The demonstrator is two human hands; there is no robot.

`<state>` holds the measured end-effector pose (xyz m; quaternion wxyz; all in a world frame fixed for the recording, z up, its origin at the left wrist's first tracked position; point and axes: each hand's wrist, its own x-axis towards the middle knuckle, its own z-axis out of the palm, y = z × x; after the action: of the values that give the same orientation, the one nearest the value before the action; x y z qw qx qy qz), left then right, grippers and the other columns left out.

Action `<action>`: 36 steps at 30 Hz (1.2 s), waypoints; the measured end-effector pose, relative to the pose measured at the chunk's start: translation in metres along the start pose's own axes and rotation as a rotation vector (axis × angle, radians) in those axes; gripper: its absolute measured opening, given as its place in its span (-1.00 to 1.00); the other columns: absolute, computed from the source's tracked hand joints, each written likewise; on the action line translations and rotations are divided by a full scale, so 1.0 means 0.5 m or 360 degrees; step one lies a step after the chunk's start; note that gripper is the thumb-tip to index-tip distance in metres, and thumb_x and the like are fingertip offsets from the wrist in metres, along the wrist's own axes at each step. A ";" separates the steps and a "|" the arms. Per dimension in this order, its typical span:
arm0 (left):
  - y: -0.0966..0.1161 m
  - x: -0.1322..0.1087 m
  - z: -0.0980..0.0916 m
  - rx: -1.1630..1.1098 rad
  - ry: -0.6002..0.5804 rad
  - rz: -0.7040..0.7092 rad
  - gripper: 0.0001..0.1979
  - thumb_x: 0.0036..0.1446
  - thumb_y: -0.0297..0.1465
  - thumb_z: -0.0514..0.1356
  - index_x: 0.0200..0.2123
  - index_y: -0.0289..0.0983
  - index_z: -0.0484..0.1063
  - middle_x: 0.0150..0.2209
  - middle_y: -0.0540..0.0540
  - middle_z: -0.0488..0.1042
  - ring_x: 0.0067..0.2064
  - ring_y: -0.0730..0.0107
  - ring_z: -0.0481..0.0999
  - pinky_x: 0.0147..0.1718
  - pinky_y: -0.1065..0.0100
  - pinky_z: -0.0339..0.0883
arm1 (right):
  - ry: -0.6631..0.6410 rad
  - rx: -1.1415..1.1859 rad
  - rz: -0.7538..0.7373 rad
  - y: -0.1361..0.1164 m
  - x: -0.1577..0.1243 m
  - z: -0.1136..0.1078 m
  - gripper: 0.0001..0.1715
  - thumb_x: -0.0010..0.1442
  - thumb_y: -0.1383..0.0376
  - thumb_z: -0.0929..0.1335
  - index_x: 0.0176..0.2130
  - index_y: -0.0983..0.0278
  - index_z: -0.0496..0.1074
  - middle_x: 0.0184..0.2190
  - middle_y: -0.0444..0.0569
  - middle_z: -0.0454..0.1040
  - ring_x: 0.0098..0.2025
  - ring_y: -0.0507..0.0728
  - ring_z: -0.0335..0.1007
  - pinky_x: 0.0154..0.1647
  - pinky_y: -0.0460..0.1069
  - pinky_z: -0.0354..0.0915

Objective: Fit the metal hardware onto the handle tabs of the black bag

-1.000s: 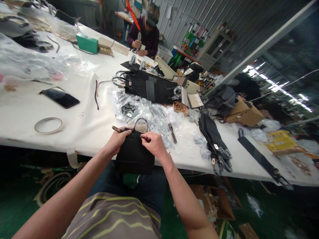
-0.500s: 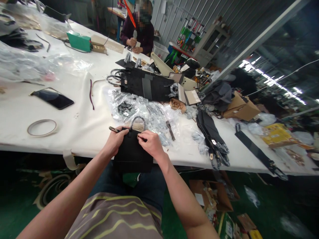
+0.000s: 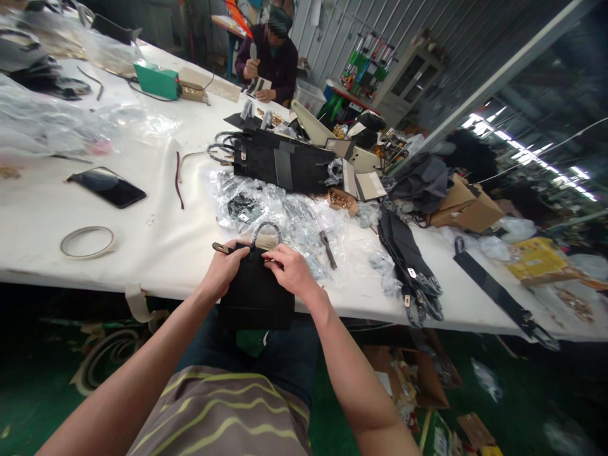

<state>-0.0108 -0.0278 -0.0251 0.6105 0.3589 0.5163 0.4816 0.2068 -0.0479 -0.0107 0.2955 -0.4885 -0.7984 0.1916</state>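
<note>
A small black handbag [image 3: 256,294] hangs over the near edge of the white table [image 3: 156,234], its grey handle [image 3: 266,229] arching up onto the tabletop. My left hand [image 3: 224,269] grips the bag's top left corner, beside a small metal-tipped strap end [image 3: 221,247]. My right hand [image 3: 292,271] pinches the bag's top edge at the middle, where a small metal fitting shows. Both forearms reach in from below.
Crumpled clear plastic bags [image 3: 285,218] lie just beyond the handbag. Farther back is a stack of black bags [image 3: 280,166]. A phone [image 3: 107,187] and a tape ring [image 3: 87,241] lie at left, black straps [image 3: 411,269] at right. A seated person [image 3: 268,60] works at the table's far end.
My hands have barely shifted on the bag's top edge. The view has drifted slightly. The person at the far end has raised one hand.
</note>
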 end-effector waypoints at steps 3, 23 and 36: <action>-0.002 0.002 -0.002 0.0001 -0.0004 -0.0028 -0.51 -0.09 -0.11 0.48 -0.10 -0.21 0.73 -0.28 -0.09 0.67 -0.16 0.09 0.60 -0.21 0.24 0.38 | -0.0056 0.0085 -0.0007 0.007 0.013 -0.009 -0.74 0.46 0.50 0.53 0.01 0.19 0.79 -0.07 0.00 0.71 -0.09 0.15 0.65 0.04 0.04 0.51; -0.004 0.008 -0.004 0.0086 0.0057 0.0041 -0.56 -0.07 -0.18 0.42 -0.10 -0.23 0.73 -0.26 -0.11 0.67 -0.20 0.12 0.60 -0.24 0.25 0.38 | 0.0375 0.0767 0.0309 -0.001 -0.009 0.003 -0.70 0.41 0.11 0.55 0.05 0.17 0.73 0.00 0.04 0.72 -0.21 0.14 0.73 -0.19 0.02 0.67; -0.004 -0.017 0.016 0.0750 0.0041 0.1037 -0.78 0.42 -0.16 0.34 -0.15 -0.13 0.76 0.08 -0.23 0.72 0.20 -0.10 0.63 0.32 -0.01 0.40 | 0.0552 0.1347 0.0719 -0.008 -0.043 0.038 -0.51 0.16 0.05 0.72 0.00 0.19 0.74 -0.14 -0.05 0.79 -0.15 0.20 0.77 0.05 0.09 0.70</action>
<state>-0.0024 -0.0360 -0.0227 0.3202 0.6281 0.4794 0.5227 0.1993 -0.0693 -0.0287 0.5467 -0.5111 -0.4644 0.4734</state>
